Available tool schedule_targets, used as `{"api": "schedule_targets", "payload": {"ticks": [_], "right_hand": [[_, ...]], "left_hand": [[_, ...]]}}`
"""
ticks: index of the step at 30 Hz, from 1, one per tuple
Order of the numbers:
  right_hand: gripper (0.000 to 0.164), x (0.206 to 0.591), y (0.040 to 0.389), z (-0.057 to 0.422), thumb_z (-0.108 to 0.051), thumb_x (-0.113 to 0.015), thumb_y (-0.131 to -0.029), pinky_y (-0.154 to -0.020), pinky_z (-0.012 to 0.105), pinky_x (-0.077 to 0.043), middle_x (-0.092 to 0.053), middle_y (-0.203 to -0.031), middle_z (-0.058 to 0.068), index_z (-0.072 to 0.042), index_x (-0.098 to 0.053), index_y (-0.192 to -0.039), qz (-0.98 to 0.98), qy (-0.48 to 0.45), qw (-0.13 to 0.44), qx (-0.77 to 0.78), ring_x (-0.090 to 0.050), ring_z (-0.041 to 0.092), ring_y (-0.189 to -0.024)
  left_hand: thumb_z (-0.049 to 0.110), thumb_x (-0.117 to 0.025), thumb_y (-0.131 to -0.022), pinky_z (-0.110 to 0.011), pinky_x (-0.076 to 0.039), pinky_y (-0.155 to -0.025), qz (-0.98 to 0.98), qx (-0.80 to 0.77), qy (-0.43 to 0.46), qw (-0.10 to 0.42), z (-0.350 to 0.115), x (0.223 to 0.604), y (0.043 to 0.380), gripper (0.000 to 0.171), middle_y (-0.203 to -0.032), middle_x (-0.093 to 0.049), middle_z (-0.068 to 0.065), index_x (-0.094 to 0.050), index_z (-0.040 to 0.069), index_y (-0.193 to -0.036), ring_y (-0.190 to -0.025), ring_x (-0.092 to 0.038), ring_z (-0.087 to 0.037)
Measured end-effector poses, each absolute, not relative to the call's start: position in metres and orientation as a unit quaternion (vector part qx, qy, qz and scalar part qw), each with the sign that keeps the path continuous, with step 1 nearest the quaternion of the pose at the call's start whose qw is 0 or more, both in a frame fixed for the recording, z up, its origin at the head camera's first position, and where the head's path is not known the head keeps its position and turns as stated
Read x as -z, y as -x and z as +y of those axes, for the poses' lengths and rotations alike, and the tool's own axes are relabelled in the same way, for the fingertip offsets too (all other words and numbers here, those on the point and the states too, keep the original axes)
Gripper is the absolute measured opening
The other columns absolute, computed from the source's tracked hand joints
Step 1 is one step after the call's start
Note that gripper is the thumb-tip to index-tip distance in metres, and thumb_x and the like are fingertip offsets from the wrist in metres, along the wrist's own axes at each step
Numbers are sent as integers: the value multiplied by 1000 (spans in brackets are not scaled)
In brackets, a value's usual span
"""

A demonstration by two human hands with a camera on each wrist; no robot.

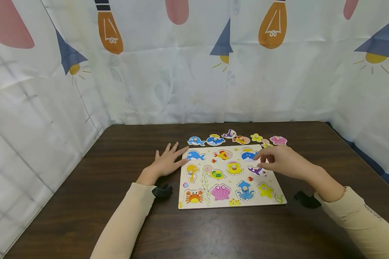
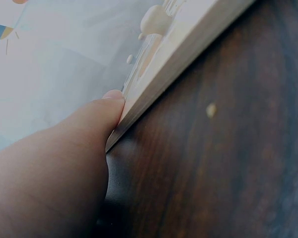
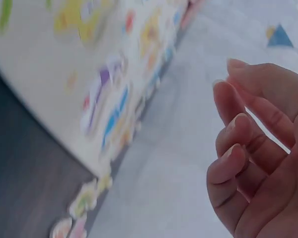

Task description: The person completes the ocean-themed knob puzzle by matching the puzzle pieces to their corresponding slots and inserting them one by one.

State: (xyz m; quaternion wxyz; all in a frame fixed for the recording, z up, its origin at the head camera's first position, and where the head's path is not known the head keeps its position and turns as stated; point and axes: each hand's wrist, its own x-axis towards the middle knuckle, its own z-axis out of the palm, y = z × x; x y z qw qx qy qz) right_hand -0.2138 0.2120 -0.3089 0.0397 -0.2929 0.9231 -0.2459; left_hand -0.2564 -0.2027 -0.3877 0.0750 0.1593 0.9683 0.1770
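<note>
A puzzle board (image 1: pixel 225 181) printed with sea animals lies on the table. My left hand (image 1: pixel 166 160) has its fingers spread at the board's upper left corner. In the left wrist view its thumb (image 2: pixel 109 106) rests at the board's edge. My right hand (image 1: pixel 283 162) hovers over the board's right side, close to the printed whale (image 1: pixel 247 156) and the purple fish (image 1: pixel 254 171). Its fingers are loosely bent, with nothing between thumb and forefinger in the right wrist view. The squid piece (image 1: pixel 245 190) and yellow octopus piece (image 1: pixel 234 168) sit on the board, with knobs showing.
Behind the board lie several loose pieces: a dolphin (image 1: pixel 196 141), a whale (image 1: pixel 215 140), a purple fish (image 1: pixel 229 134), a red and yellow fish (image 1: pixel 241 140), a star (image 1: pixel 256 137) and a pink shell (image 1: pixel 278 140). A patterned curtain (image 1: pixel 188 86) hangs behind the dark table (image 1: pixel 116 158).
</note>
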Motion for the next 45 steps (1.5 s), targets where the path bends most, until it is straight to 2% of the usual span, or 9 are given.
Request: {"api": "schedule_targets", "payload": {"ticks": [5,10,17,27,35,45], "right_hand": [[22,303,223,235,-9,-79,-91,-57,26,-44,-66,-85,-3,-4,-77,-113,932,260,-37,250,-51,17,-72],[24,300,233,256,-8,-75,-94,-58,26,-46,-70,-91,2,-3,-75,-118,935,228,-51,267,-55,17,-73],[21,301,246,277,-10,-74,-96,-61,26,-47,-73,-93,6,-2,-76,-114,938,214,-80,260,-57,17,-75],[27,316,264,296,-18,-70,-100,-63,32,-48,-72,-96,11,3,-72,-117,946,178,-8,271,-58,22,-78],[19,332,280,309,-12,-69,-99,-65,34,-49,-72,-93,8,4,-75,-109,948,172,45,263,-56,21,-78],[22,349,292,321,-8,-69,-97,-72,34,-54,-73,-100,12,8,-72,-112,943,169,77,276,-62,21,-83]], "left_hand": [[56,-46,-106,-78,4,-111,968,-177,-159,76,-202,388,257,69,-171,-7,-16,-26,27,-165,-155,2,-43],[57,-45,-106,-78,4,-111,968,-180,-160,74,-203,389,258,69,-171,-7,-17,-26,27,-165,-155,2,-44],[56,-45,-106,-78,4,-110,967,-182,-162,75,-203,389,258,68,-171,-7,-17,-26,27,-165,-155,2,-44],[57,-45,-106,-78,4,-110,967,-181,-164,72,-203,390,259,69,-170,-7,-17,-26,27,-165,-155,2,-44],[56,-45,-106,-78,5,-110,967,-182,-164,72,-204,391,258,69,-171,-7,-17,-26,27,-165,-155,2,-43],[57,-45,-106,-78,5,-110,967,-182,-164,72,-204,391,258,69,-171,-7,-17,-26,27,-165,-155,2,-44]]}}
